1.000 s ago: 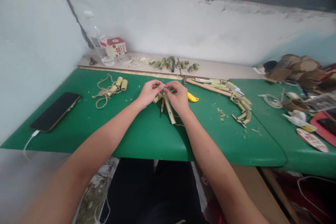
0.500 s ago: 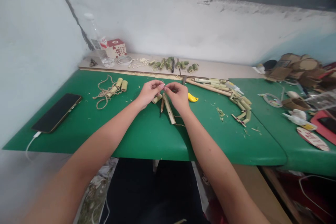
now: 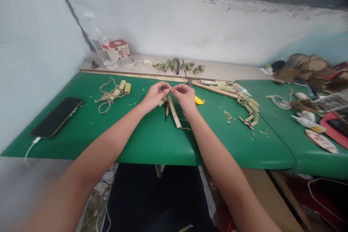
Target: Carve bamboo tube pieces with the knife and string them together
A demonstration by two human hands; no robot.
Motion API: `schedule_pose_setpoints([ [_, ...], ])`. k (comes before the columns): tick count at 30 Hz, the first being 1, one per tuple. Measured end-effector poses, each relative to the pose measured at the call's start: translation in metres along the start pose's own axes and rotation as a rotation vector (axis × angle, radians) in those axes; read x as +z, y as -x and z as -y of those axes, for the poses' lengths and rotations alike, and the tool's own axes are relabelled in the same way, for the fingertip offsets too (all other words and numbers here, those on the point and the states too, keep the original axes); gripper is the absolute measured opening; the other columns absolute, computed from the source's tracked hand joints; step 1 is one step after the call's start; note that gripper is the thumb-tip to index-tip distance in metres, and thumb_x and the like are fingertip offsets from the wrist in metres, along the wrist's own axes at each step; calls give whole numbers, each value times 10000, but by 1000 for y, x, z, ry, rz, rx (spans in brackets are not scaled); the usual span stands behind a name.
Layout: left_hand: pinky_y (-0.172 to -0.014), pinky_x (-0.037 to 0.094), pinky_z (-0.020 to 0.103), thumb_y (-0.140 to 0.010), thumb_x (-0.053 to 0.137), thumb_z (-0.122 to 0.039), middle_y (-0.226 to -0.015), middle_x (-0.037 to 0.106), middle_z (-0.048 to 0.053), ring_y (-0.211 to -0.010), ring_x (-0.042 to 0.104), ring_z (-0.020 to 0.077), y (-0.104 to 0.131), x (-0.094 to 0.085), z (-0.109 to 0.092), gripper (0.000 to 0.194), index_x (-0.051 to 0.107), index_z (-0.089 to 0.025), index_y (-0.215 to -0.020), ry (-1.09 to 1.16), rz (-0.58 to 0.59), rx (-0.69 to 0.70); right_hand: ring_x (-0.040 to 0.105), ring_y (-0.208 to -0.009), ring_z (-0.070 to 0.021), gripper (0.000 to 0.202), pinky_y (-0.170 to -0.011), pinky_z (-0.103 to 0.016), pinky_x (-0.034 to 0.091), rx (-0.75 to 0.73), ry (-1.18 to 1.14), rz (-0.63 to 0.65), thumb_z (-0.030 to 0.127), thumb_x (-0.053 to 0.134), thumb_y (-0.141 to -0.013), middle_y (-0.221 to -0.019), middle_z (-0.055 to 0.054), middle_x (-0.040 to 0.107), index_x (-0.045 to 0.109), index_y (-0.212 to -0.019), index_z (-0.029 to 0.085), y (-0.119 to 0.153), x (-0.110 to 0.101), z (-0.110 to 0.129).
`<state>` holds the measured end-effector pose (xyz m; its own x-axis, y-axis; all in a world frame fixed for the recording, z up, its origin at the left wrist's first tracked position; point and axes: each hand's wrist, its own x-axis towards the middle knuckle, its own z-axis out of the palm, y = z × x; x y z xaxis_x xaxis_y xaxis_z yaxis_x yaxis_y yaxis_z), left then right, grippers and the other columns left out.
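Both hands meet fingertip to fingertip above the green table. My left hand (image 3: 157, 95) and my right hand (image 3: 185, 97) pinch a tiny pale piece (image 3: 170, 89) between them, too small to make out. Just below the fingers lies a bamboo tube (image 3: 174, 113) with a thin cord by its lower end, partly behind my right wrist. Beside it is a thin dark-tipped tool (image 3: 167, 110). A short bamboo piece (image 3: 162, 102) sits by my left fingers, and a yellow object (image 3: 199, 100) is right of my right hand.
On the green table (image 3: 141, 145) are a phone (image 3: 57, 117), bamboo pieces with twine (image 3: 104, 96), a hammer (image 3: 214, 89) and a bamboo chain (image 3: 252, 110). A bottle (image 3: 100, 45), box (image 3: 119, 49) and cut bamboo (image 3: 172, 65) stand along the back ledge.
The view has shifted slightly. Both hands stay together at nearly the same place, and the pale piece between the fingertips shows a little more.
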<state>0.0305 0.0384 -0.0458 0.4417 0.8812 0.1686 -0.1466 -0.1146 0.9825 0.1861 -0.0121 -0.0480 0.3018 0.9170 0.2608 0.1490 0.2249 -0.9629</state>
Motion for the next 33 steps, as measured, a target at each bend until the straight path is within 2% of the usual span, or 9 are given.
schedule_pose_setpoints([
  [7, -647, 474, 177, -892, 747, -143, -913, 683, -1, -690, 586, 61, 2, 2, -3, 93, 678, -167, -950, -34, 4, 43, 593, -645, -142, 294, -620, -292, 505, 104, -57, 51, 474, 804, -746, -734, 9, 674, 673, -848, 231, 2, -1, 1],
  [12, -648, 468, 172, -884, 754, -162, -954, 675, -3, -703, 583, 59, 4, 3, -5, 140, 655, -174, -982, -23, 16, 48, 568, -612, -127, 341, -595, -280, 488, 148, -144, 59, 466, 841, -713, -735, 20, 661, 634, -860, 239, 3, -2, 2],
  [18, -683, 486, 186, -876, 745, -142, -950, 663, 0, -731, 591, 72, 4, 4, -6, 140, 650, -173, -974, -47, -1, 78, 611, -664, -148, 268, -610, -285, 504, 61, -39, 19, 450, 785, -763, -756, 2, 689, 666, -868, 233, 3, 1, -2],
  [24, -692, 478, 208, -861, 758, -134, -936, 663, -8, -686, 565, 69, 5, 5, -6, 145, 650, -178, -948, -103, -37, 129, 720, -844, -202, 149, -797, -350, 585, -44, -13, 32, 344, 762, -810, -909, -49, 795, 747, -895, 223, 5, 5, -3],
  [30, -705, 492, 222, -877, 727, -169, -961, 708, 11, -726, 595, 93, 2, 1, -1, 103, 683, -175, -969, -180, -47, 204, 699, -773, -197, 137, -778, -349, 563, -153, 25, -2, 322, 756, -813, -835, -42, 804, 802, -874, 208, 4, 5, -7],
  [33, -737, 495, 247, -884, 736, -200, -952, 735, 20, -767, 625, 117, 1, -2, 0, 89, 708, -176, -965, -237, -43, 237, 696, -752, -197, 127, -770, -354, 568, -135, 21, -2, 309, 756, -814, -834, -39, 807, 810, -878, 213, 2, 4, -10],
])
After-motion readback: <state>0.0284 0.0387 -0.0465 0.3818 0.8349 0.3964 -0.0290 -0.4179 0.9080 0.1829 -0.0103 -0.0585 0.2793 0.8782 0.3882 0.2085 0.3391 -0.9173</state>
